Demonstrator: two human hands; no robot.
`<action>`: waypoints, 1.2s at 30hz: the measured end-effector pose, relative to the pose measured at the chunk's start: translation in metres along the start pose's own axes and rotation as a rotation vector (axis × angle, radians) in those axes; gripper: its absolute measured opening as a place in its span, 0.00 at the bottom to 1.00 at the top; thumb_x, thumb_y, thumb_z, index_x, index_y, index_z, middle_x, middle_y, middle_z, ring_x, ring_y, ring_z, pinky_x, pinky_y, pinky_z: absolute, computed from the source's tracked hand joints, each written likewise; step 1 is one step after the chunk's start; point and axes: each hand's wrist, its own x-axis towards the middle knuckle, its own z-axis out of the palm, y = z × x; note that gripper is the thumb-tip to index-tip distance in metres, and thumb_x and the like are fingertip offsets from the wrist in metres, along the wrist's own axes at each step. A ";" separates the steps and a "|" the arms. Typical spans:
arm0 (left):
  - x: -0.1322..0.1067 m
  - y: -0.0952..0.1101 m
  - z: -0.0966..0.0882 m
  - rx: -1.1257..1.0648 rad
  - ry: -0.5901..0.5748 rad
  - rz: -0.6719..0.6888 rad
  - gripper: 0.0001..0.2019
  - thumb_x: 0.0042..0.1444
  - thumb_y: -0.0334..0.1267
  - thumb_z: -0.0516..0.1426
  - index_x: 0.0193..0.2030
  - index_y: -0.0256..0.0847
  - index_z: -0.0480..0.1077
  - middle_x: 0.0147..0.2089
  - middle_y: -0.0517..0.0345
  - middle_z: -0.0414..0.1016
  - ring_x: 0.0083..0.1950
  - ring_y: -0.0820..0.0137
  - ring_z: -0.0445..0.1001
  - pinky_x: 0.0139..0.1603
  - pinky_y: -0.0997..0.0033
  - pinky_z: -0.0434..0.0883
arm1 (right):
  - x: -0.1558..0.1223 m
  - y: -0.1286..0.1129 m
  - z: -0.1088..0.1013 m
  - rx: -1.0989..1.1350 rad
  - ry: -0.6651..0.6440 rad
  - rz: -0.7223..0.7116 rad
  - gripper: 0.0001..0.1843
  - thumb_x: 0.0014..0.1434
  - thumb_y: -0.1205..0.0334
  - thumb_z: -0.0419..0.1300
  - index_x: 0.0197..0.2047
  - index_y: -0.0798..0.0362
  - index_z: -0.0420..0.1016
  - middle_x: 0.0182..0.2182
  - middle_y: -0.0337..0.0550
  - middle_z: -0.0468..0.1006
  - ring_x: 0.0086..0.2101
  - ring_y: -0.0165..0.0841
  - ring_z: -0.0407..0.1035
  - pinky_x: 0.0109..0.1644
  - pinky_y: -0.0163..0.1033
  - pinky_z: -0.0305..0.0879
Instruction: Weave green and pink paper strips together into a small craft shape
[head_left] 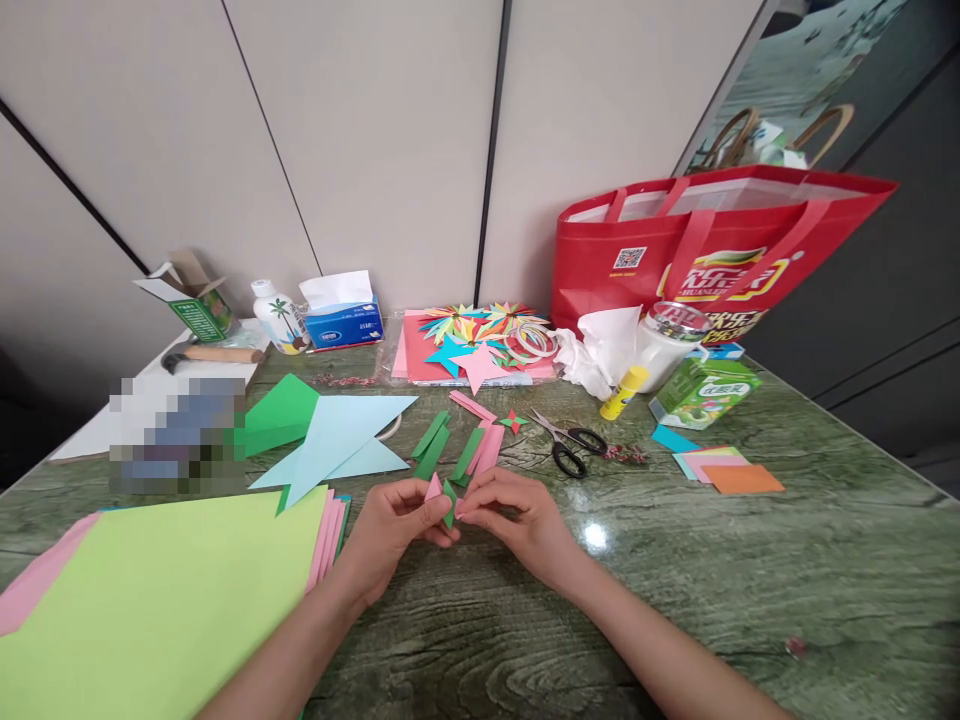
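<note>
Between my two hands, low over the table, is a small folded paper piece (449, 503) in pink and green. My left hand (405, 512) pinches it between thumb and fingers. My right hand (517, 510) is closed in a pinch on the pink right edge of the same piece. Just beyond my fingers lie folded green paper strips (432, 445) and pink paper strips (489, 448). A small red and green paper star (514, 421) rests behind them. Black-handled scissors (568, 442) lie partly spread to the right of it.
At left lie a stack of coloured paper (172, 600) and large light-blue folded paper (337, 445). Behind stand a tissue box (345, 322), a bottle (279, 318), finished paper stars (476, 335), a yellow glue stick (624, 393), a green box (705, 392) and a red bag (615, 260). Small paper squares (742, 478) lie right.
</note>
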 end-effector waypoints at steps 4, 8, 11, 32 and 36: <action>0.001 0.000 0.000 0.003 -0.012 0.019 0.09 0.45 0.38 0.62 0.24 0.34 0.72 0.23 0.59 0.72 0.25 0.74 0.70 0.29 0.75 0.71 | -0.001 0.000 0.002 0.085 0.004 0.070 0.03 0.50 0.63 0.63 0.28 0.52 0.78 0.25 0.40 0.75 0.28 0.29 0.68 0.33 0.34 0.63; 0.000 0.001 0.002 -0.002 -0.041 0.014 0.09 0.46 0.39 0.62 0.25 0.34 0.72 0.23 0.57 0.73 0.26 0.72 0.71 0.29 0.72 0.72 | -0.001 -0.002 0.004 0.162 0.017 0.144 0.04 0.49 0.62 0.63 0.27 0.52 0.78 0.25 0.40 0.75 0.27 0.29 0.68 0.33 0.33 0.64; -0.001 0.002 0.003 -0.030 -0.037 0.004 0.09 0.46 0.39 0.61 0.25 0.33 0.72 0.23 0.57 0.72 0.26 0.71 0.72 0.29 0.72 0.72 | -0.001 -0.003 0.003 0.166 0.018 0.175 0.05 0.48 0.60 0.64 0.28 0.53 0.77 0.26 0.40 0.75 0.28 0.29 0.68 0.33 0.34 0.64; -0.002 0.001 0.004 -0.032 -0.010 0.001 0.14 0.38 0.34 0.66 0.35 0.37 0.71 0.20 0.67 0.67 0.28 0.68 0.75 0.34 0.64 0.76 | -0.002 -0.007 0.005 0.130 0.101 0.128 0.04 0.49 0.62 0.63 0.27 0.53 0.77 0.26 0.42 0.75 0.27 0.29 0.68 0.30 0.33 0.65; -0.002 0.001 0.006 -0.003 0.049 0.006 0.13 0.38 0.36 0.66 0.32 0.37 0.71 0.19 0.66 0.68 0.28 0.66 0.75 0.32 0.63 0.76 | -0.002 -0.007 0.006 0.226 0.081 0.207 0.05 0.48 0.61 0.63 0.27 0.54 0.74 0.25 0.40 0.74 0.24 0.28 0.68 0.29 0.33 0.66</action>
